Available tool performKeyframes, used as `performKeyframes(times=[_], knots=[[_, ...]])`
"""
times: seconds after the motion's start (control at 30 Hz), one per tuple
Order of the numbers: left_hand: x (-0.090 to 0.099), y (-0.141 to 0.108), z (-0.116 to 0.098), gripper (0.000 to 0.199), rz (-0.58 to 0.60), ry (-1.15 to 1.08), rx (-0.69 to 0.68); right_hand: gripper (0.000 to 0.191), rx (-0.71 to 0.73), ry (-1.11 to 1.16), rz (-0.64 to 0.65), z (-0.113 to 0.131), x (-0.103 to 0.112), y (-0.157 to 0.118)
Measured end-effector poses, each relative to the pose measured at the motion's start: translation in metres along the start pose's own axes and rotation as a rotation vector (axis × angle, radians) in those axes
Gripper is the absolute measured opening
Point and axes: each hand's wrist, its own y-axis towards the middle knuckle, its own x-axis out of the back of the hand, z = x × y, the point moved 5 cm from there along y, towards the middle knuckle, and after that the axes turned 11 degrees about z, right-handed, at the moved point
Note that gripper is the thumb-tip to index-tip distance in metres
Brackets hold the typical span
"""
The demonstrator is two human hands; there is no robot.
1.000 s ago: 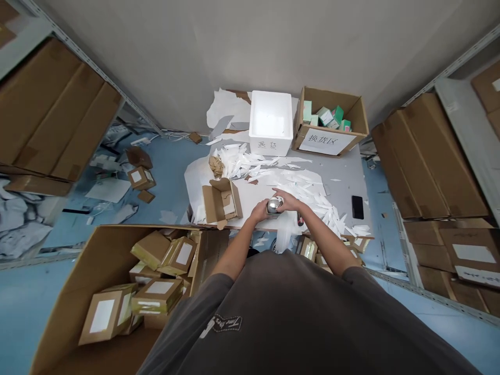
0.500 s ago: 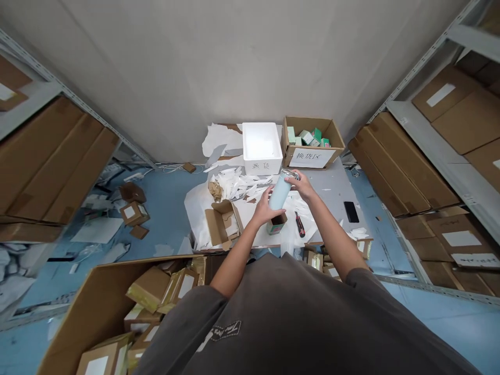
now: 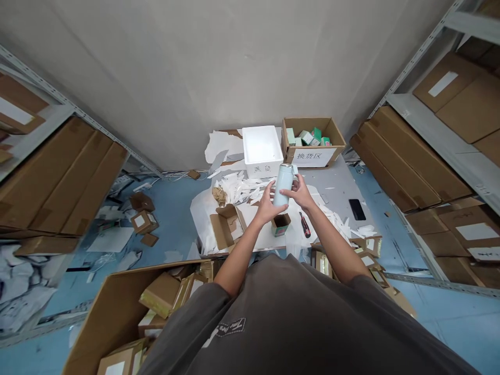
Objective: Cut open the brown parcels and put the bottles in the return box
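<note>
A pale blue insulated bottle (image 3: 284,183) is held nearly upright above the table, between both hands. My left hand (image 3: 269,205) grips its lower left side, fingers curled round it. My right hand (image 3: 299,191) is closed on its right side, just below the lid. Under the bottle stands a small open green carton (image 3: 280,225) with a dark inside. A red and black box cutter (image 3: 305,226) lies on the table to the right of that carton. An open brown cardboard box (image 3: 222,233) sits to its left.
A white foam box (image 3: 263,167) and a cardboard box (image 3: 312,156) holding green cartons stand at the back. Torn paper (image 3: 244,186) is strewn over the table. A phone (image 3: 357,209) lies at right. A big carton of parcels (image 3: 103,312) is at lower left; shelves flank both sides.
The bottle has turned more upright. My right hand has shifted from the lid down to the bottle's side. The camera view has shifted slightly.
</note>
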Motion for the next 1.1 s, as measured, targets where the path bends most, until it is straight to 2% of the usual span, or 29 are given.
performKeyframes(times=[0.1,0.17,0.27,0.33,0.5,0.63,0.7,0.83,1.0,1.1], knots=[[-0.006,0.001,-0.004,0.114,0.073,-0.118,-0.013,0.133,0.001,0.005,0.104,-0.001,-0.004,-0.002],[-0.007,0.001,-0.007,0.113,0.07,-0.097,-0.026,0.136,-0.006,0.013,0.151,-0.003,-0.006,-0.003],[-0.005,0.001,-0.012,0.12,-0.009,0.022,-0.027,0.139,0.015,-0.041,0.063,-0.004,-0.002,-0.004],[-0.005,0.003,-0.014,0.125,-0.018,0.011,-0.021,0.138,0.031,-0.077,0.021,-0.004,0.001,-0.004],[-0.01,0.006,-0.008,0.12,0.108,-0.115,-0.026,0.134,-0.03,-0.046,0.14,-0.009,0.002,-0.004],[-0.011,0.005,-0.004,0.126,0.059,-0.029,0.011,0.138,-0.034,-0.087,0.036,-0.01,0.007,-0.006],[-0.013,0.005,-0.003,0.123,0.065,-0.088,0.031,0.136,-0.033,-0.099,0.002,-0.01,0.007,-0.007],[-0.016,0.004,-0.005,0.114,0.09,-0.179,0.014,0.134,-0.037,-0.071,0.078,-0.009,0.005,-0.007],[-0.009,0.006,-0.003,0.121,0.036,-0.133,0.044,0.137,0.002,-0.132,0.022,-0.003,0.01,-0.008],[-0.011,0.009,-0.002,0.119,0.106,-0.221,0.031,0.133,-0.021,-0.109,0.1,-0.004,0.009,-0.007]])
